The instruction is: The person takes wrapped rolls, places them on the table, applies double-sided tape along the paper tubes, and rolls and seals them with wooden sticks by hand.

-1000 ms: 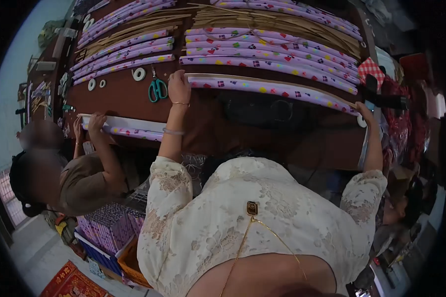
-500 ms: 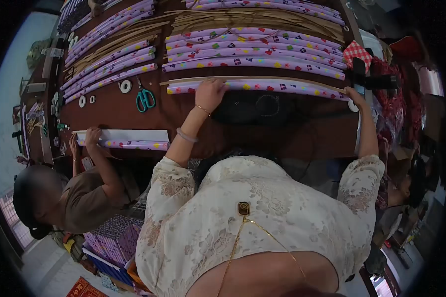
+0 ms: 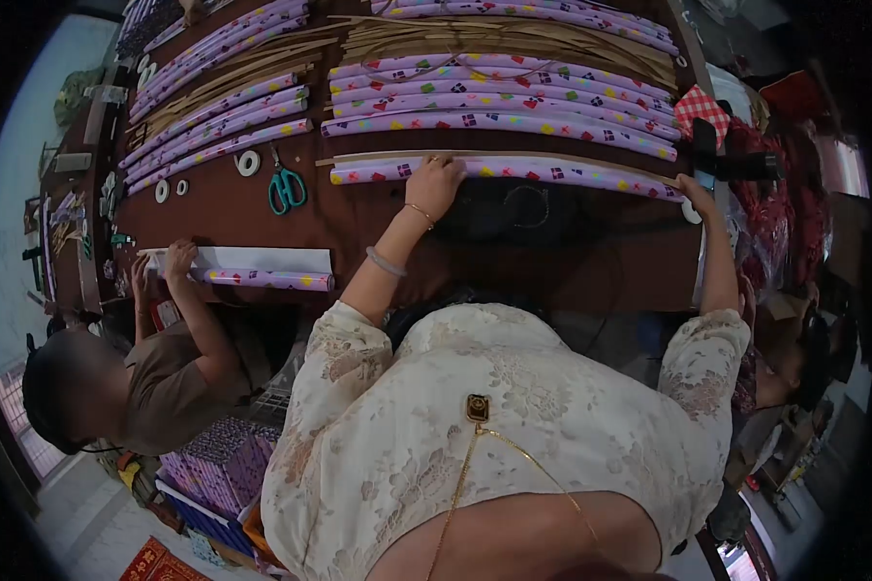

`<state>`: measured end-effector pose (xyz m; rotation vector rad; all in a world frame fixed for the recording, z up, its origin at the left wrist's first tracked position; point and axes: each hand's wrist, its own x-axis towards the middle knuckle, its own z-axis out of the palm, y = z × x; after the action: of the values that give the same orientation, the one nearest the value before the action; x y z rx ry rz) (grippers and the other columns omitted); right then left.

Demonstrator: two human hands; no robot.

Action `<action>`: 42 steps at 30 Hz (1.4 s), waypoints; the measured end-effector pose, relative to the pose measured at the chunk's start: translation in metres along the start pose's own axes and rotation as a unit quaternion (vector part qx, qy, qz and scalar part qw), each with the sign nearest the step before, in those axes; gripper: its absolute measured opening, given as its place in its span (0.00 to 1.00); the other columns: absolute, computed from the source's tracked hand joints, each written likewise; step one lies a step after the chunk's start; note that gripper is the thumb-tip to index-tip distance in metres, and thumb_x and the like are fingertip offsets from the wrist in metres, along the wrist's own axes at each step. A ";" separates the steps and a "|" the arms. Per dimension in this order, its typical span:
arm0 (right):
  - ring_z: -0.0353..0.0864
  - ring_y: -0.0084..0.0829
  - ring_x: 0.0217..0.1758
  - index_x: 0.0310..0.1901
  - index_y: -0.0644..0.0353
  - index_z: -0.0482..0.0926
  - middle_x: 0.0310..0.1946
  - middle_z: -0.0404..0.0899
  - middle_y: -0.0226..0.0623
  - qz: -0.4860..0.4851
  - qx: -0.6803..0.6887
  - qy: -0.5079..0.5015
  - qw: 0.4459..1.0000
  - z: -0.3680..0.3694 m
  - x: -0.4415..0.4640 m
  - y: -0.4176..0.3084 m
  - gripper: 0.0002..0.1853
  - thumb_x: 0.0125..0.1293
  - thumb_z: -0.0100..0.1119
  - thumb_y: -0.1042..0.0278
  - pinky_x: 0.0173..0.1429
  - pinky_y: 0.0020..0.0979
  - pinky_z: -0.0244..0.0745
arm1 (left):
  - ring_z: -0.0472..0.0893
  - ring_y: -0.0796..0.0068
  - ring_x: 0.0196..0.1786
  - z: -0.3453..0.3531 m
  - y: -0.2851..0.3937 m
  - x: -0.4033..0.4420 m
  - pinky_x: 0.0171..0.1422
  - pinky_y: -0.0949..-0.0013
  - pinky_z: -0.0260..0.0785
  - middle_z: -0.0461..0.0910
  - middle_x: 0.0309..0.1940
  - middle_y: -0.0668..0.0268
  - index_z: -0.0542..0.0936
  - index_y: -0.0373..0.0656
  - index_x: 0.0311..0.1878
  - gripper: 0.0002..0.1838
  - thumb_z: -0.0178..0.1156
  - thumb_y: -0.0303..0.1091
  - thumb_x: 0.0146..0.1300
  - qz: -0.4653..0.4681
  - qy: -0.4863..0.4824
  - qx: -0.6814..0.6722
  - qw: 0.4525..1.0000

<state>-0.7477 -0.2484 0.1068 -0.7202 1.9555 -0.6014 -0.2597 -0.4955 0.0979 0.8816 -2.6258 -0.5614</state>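
A roll of purple wrapping paper (image 3: pixel 543 171) with small gift prints lies across the table in front of me, a thin brown strip along its far edge. My left hand (image 3: pixel 436 184) is closed over it left of the middle, fingers curled onto its far side. At the roll's right end, my right hand (image 3: pixel 693 194) grips the tip; its fingers are partly hidden. A white tape ring (image 3: pixel 690 211) sits right beside that hand. Just below the roll is a dark, flat object (image 3: pixel 494 213) whose kind I cannot make out.
Finished-looking purple rolls (image 3: pixel 504 121) and brown strips (image 3: pixel 513 44) lie in rows behind. Teal scissors (image 3: pixel 287 190) and a tape roll (image 3: pixel 248 163) are on the left. A co-worker (image 3: pixel 179 378) handles another sheet (image 3: pixel 262 259) there. A black device (image 3: pixel 746 165) stands at right.
My left hand has shifted a little to the right along the roll. My right hand stays at the right end. The co-worker's hands have barely moved.
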 end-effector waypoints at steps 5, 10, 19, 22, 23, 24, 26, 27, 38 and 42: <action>0.52 0.21 0.30 0.23 0.52 0.56 0.25 0.52 0.24 -0.002 0.000 0.007 1.000 0.002 0.002 -0.005 0.13 0.57 0.40 0.53 0.40 0.25 0.50 | 0.73 0.61 0.46 0.002 0.000 0.002 0.44 0.62 0.70 0.77 0.37 0.61 0.76 0.46 0.41 0.11 0.52 0.37 0.57 -0.057 -0.069 0.016 0.996; 0.51 0.20 0.28 0.23 0.51 0.56 0.23 0.52 0.23 -0.003 -0.015 0.010 1.000 0.002 0.005 -0.005 0.13 0.57 0.40 0.54 0.37 0.25 0.49 | 0.77 0.60 0.38 0.000 0.002 0.002 0.39 0.61 0.71 0.78 0.29 0.60 0.76 0.46 0.33 0.09 0.51 0.39 0.57 -0.052 -0.049 0.005 0.997; 0.50 0.18 0.25 0.21 0.51 0.55 0.21 0.51 0.22 -0.023 -0.049 0.017 0.998 -0.003 0.004 -0.001 0.13 0.57 0.39 0.55 0.31 0.24 0.48 | 0.78 0.57 0.33 0.000 -0.001 0.001 0.36 0.59 0.71 0.78 0.31 0.58 0.77 0.50 0.37 0.11 0.49 0.41 0.58 -0.068 -0.058 -0.006 0.996; 0.50 0.17 0.24 0.21 0.50 0.55 0.20 0.50 0.21 -0.036 -0.074 0.020 0.996 -0.003 0.000 0.000 0.13 0.57 0.39 0.55 0.30 0.24 0.47 | 0.78 0.57 0.32 0.005 -0.003 -0.001 0.36 0.59 0.71 0.78 0.30 0.58 0.77 0.50 0.38 0.11 0.50 0.42 0.58 -0.070 -0.030 -0.010 0.997; 0.50 0.17 0.24 0.21 0.50 0.55 0.20 0.50 0.21 -0.042 -0.081 0.021 0.996 -0.004 -0.001 -0.001 0.13 0.57 0.39 0.55 0.29 0.24 0.47 | 0.78 0.57 0.32 0.006 -0.003 -0.002 0.36 0.59 0.71 0.78 0.30 0.58 0.77 0.50 0.38 0.11 0.50 0.42 0.58 -0.071 -0.030 -0.011 0.997; 0.50 0.17 0.24 0.21 0.50 0.55 0.20 0.50 0.21 -0.045 -0.081 0.023 0.995 -0.005 -0.001 -0.003 0.13 0.57 0.38 0.55 0.28 0.24 0.47 | 0.78 0.57 0.32 0.006 -0.004 -0.001 0.36 0.58 0.71 0.78 0.30 0.58 0.78 0.51 0.38 0.11 0.50 0.43 0.57 -0.079 -0.040 -0.009 0.996; 0.52 0.18 0.24 0.21 0.51 0.55 0.20 0.51 0.22 -0.054 -0.069 0.020 0.996 -0.004 -0.002 -0.004 0.13 0.57 0.39 0.56 0.30 0.24 0.49 | 0.78 0.57 0.32 0.007 -0.004 -0.002 0.35 0.58 0.71 0.78 0.31 0.58 0.78 0.51 0.38 0.11 0.51 0.43 0.57 -0.086 -0.050 -0.008 0.995; 0.53 0.19 0.25 0.21 0.53 0.55 0.21 0.52 0.24 -0.058 -0.057 0.016 0.997 -0.006 0.000 -0.002 0.13 0.57 0.40 0.56 0.32 0.24 0.51 | 0.78 0.57 0.31 0.008 -0.005 -0.002 0.35 0.58 0.71 0.78 0.30 0.58 0.78 0.52 0.38 0.11 0.51 0.44 0.57 -0.083 -0.033 -0.007 0.996; 0.78 0.33 0.40 0.27 0.60 0.71 0.35 0.76 0.40 -0.057 0.142 0.015 0.988 -0.023 -0.018 -0.082 0.17 0.59 0.44 0.52 0.50 0.32 0.68 | 0.76 0.60 0.41 0.021 -0.013 -0.005 0.40 0.61 0.71 0.77 0.34 0.62 0.78 0.47 0.35 0.09 0.52 0.38 0.55 -0.031 0.030 -0.069 0.997; 0.79 0.34 0.40 0.36 0.63 0.75 0.38 0.77 0.45 -0.150 0.228 -0.053 0.961 -0.013 -0.035 -0.162 0.17 0.61 0.41 0.57 0.51 0.36 0.71 | 0.75 0.64 0.41 0.015 -0.005 -0.008 0.40 0.63 0.70 0.75 0.35 0.65 0.79 0.51 0.38 0.09 0.53 0.40 0.56 -0.081 0.019 0.012 0.996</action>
<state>-0.7067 -0.3374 0.2410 -0.7384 1.5362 -1.1305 -0.2577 -0.4902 0.0812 1.1096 -2.5473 -0.5482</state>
